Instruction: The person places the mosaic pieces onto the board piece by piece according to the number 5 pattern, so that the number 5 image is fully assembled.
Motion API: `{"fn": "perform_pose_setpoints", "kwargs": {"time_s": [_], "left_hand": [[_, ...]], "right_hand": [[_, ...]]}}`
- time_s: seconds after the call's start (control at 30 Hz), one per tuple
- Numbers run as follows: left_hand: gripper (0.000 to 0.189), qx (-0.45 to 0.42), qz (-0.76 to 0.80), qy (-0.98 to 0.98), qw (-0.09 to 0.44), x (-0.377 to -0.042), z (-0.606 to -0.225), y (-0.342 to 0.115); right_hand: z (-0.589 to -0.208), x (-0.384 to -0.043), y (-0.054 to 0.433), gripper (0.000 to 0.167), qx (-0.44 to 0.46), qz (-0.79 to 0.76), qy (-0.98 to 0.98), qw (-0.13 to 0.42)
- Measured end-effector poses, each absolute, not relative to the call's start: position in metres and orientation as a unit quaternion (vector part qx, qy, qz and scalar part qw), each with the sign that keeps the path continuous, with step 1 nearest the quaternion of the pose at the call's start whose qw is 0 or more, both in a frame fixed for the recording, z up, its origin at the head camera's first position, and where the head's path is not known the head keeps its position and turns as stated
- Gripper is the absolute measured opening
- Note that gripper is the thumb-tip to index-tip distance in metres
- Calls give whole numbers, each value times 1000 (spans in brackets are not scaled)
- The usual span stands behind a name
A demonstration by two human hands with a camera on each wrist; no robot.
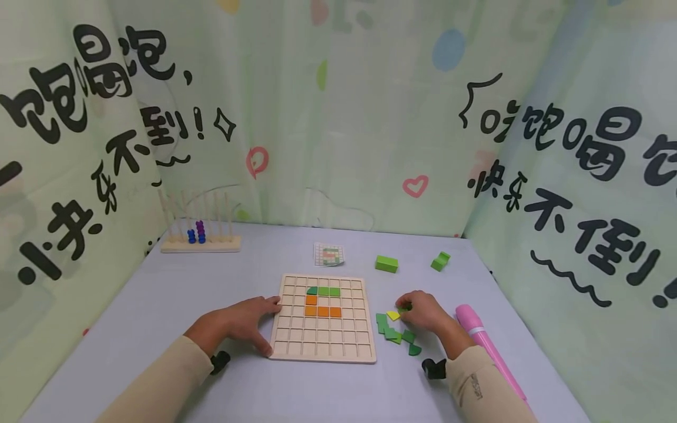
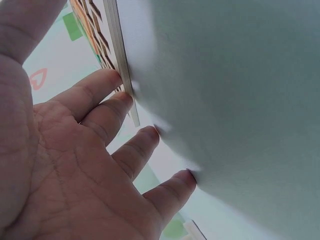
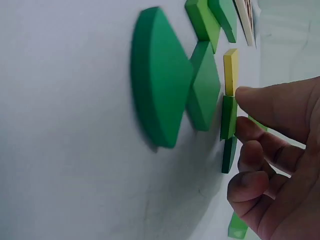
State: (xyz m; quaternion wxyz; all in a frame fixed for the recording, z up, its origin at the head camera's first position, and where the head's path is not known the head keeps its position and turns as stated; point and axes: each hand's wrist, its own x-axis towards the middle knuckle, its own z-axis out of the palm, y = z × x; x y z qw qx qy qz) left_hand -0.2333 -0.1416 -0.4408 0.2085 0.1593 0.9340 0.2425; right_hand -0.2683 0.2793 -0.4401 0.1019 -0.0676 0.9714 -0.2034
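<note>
On the table lies a wooden grid board (image 1: 324,335) bearing several orange and green tiles. My left hand (image 1: 245,322) rests along its left edge, thumb near the front corner and fingers loosely straight; in the left wrist view two fingertips (image 2: 125,100) meet the board's side. To the right of the board, my right hand (image 1: 425,312) is low over loose tiles, thumb and forefinger at a green tile (image 3: 228,117), the other fingers curled. That tile is between a yellow tile (image 3: 230,71) and a dark green one (image 3: 228,155). A dark green quarter-round tile (image 3: 167,80) lies nearest the right wrist camera.
A pattern card (image 1: 328,255) lies behind the board, with green blocks (image 1: 386,264) to its right. At the back left stands a peg rack (image 1: 201,244) with blue and purple beads. A pink stick-shaped object (image 1: 489,346) lies beside my right forearm. Printed curtains hang around the table.
</note>
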Motion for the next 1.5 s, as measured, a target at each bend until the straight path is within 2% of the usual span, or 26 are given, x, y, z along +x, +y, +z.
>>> {"fn": "perform_pose_setpoints", "kwargs": {"time_s": [0.13, 0.4, 0.6, 0.83, 1.1, 1.5], "left_hand": [[103, 158, 244, 934, 207, -233, -442, -144], [102, 155, 251, 934, 203, -234, -444, -146], [101, 157, 256, 932, 205, -233, -443, -147], [103, 151, 249, 935, 202, -233, -443, -148], [102, 159, 260, 930, 207, -234, -445, -149], [101, 163, 267, 927, 208, -232, -444, -144]], "right_hand": [[-443, -267, 279, 28, -69, -186, 974, 109], [-447, -272, 278, 17, -62, -165, 980, 97], [-447, -274, 278, 19, -59, -184, 976, 103], [-444, -277, 277, 15, -59, -237, 967, 70], [-446, -283, 248, 12, -47, -330, 941, 61], [-444, -300, 196, 7, -97, -362, 925, 59]]}}
